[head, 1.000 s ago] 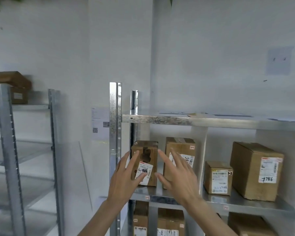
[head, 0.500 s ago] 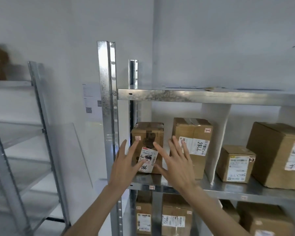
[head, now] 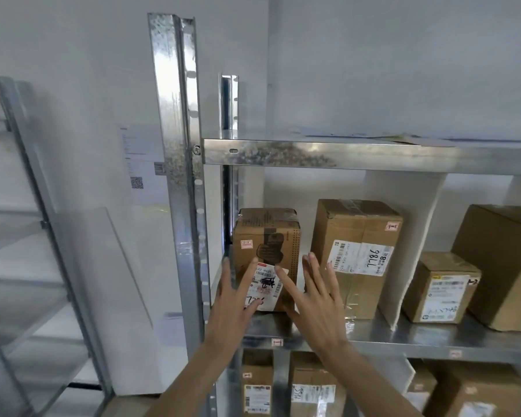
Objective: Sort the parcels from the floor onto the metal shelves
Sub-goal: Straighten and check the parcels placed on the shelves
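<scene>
**Seating a Parcel at the Shelf's Left End**

While the small parcel (head: 266,251) is standing upright at the left end of the metal shelf (head: 403,335), near the front edge and just beside the front upright post (head: 178,145), both hands are reaching toward its front face with nothing gripped. The left hand (head: 233,299) is spreading straight fingers over the label's lower left; the right hand (head: 313,299) is extending straight fingers toward the parcel's right edge. Contact is likely but not certain from this angle. For a good result, even pressure from both palms is advisable, keeping the parcel square and clear of the taller parcel (head: 357,254) standing just beside it on the right.
</scene>
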`<state>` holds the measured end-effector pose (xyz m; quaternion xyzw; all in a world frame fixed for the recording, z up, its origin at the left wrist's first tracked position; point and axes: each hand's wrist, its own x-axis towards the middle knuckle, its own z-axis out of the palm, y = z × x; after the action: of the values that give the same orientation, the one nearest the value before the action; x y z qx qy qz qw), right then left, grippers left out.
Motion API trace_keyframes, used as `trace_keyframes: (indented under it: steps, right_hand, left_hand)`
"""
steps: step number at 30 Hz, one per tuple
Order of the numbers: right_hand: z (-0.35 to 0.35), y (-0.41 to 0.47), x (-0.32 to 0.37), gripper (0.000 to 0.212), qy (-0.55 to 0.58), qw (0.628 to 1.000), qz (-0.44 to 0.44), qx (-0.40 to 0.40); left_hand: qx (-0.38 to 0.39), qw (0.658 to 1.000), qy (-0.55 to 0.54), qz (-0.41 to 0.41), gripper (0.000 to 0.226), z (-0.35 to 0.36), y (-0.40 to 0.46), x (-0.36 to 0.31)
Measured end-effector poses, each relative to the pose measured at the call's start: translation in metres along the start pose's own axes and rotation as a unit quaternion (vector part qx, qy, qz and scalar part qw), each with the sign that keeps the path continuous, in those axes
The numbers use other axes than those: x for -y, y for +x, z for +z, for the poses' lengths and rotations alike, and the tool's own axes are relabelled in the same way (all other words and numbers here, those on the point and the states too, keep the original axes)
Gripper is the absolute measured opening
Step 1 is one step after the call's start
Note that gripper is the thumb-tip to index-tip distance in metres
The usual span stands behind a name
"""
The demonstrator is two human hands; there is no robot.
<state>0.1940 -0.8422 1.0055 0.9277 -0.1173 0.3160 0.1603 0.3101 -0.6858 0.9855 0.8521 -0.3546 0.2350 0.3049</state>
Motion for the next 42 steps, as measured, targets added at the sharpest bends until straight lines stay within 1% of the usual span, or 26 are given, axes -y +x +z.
trace_keyframes:
  steps: [3,6,9,17,21,26,31,35,38,42]
  right_hand:
    - [0.01,0.001,0.001,0.114,0.004,1.0,0.002,0.003]
    - [0.017,0.003,0.0,0.12,-0.001,1.0,0.008,0.014]
    - [0.025,0.005,-0.001,0.124,-0.01,1.0,0.01,0.015]
    - [0.039,0.009,-0.002,0.114,-0.02,1.0,0.016,-0.011]
    - [0.037,0.005,-0.004,0.107,-0.02,0.999,0.017,-0.024]
    - [0.021,-0.004,-0.006,0.097,-0.021,0.999,0.019,-0.033]
    - [-0.007,-0.016,-0.011,0.106,-0.036,0.998,0.031,-0.032]
    - [-0.03,-0.03,-0.018,0.104,-0.039,0.997,0.044,-0.043]
    - [-0.042,-0.043,-0.029,0.103,-0.03,0.997,0.066,-0.028]
    - [-0.055,-0.059,-0.054,0.105,-0.015,0.994,0.102,-0.042]
  left_hand:
    - [0.029,0.999,0.027,-0.008,0.11,0.01,0.005,0.005]
    - [0.042,0.998,0.054,-0.005,0.109,0.015,0.009,0.006]
    - [0.046,0.998,0.038,-0.012,0.108,0.018,0.013,0.006]
    - [0.024,0.999,0.021,0.007,0.111,0.025,0.018,0.01]
    - [0.022,1.0,-0.005,-0.003,0.112,0.021,0.016,0.008]
    - [-0.009,0.999,-0.037,0.01,0.101,0.014,0.01,0.001]
    - [-0.032,0.999,-0.002,0.024,0.105,-0.001,0.006,-0.011]
    - [-0.045,0.998,0.014,0.049,0.106,-0.015,0.001,-0.028]
    - [-0.035,0.996,0.014,0.076,0.106,-0.02,-0.006,-0.043]
    - [-0.018,0.995,0.016,0.098,0.101,-0.018,-0.008,-0.069]
